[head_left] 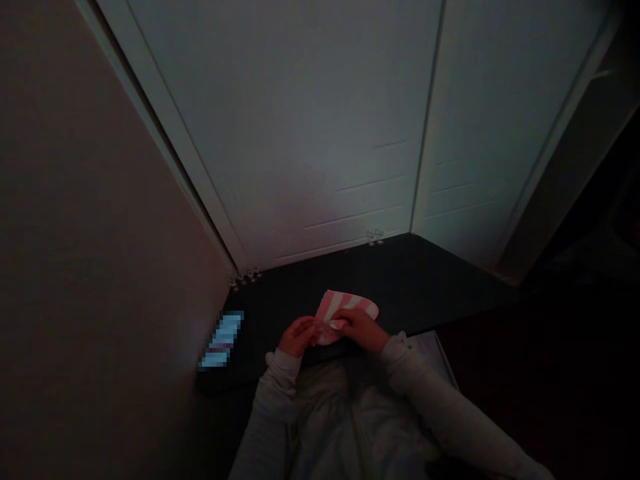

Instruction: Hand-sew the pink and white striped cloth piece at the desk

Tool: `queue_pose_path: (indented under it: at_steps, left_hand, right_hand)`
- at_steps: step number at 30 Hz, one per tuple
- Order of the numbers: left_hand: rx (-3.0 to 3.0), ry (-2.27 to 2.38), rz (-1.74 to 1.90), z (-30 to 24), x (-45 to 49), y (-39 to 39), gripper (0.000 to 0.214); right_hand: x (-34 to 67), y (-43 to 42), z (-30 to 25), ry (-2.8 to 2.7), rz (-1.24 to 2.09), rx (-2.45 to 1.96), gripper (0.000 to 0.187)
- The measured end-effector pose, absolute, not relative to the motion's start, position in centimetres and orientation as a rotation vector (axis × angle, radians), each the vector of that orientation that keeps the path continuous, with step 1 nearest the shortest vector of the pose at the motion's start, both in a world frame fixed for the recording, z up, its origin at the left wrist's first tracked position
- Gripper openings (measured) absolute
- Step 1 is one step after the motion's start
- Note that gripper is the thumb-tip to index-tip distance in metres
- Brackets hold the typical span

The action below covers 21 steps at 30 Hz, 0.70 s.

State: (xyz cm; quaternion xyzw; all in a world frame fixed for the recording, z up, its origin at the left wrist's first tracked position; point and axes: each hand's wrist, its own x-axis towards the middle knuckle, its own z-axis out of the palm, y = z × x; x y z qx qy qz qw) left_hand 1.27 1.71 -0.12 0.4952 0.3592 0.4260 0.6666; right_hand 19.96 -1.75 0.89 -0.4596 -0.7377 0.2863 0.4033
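A soft pink-and-white striped cloth piece (pixel 340 303), rounded at its right end much like a sock, lies low over the dark tabletop in front of me. My left hand (pixel 299 335) has its bent fingers at the cloth's left edge and grips it there. Across the middle of the cloth rests my right hand (pixel 361 329), its fingers and thumb pinching a light-coloured fold. The dim light hides the exact fingertip contact.
Black tabletop (pixel 400 273) against white panels (pixel 320 100). A lit phone screen (pixel 223 340), blurred, stands at the left. Small clear objects (pixel 245 278) line the back edge, with similar ones (pixel 375 236) farther right. A pale flat box (pixel 434 353) is beside my right forearm.
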Motion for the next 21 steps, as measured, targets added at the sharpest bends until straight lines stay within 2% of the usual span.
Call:
queue_pose_path:
  at_steps: [21]
  left_hand:
    - [1.12,0.827,1.007,0.45,1.46,1.14,0.034]
  right_hand:
    - [19.88,-1.87,0.96,-1.847,0.732,-1.156,0.02]
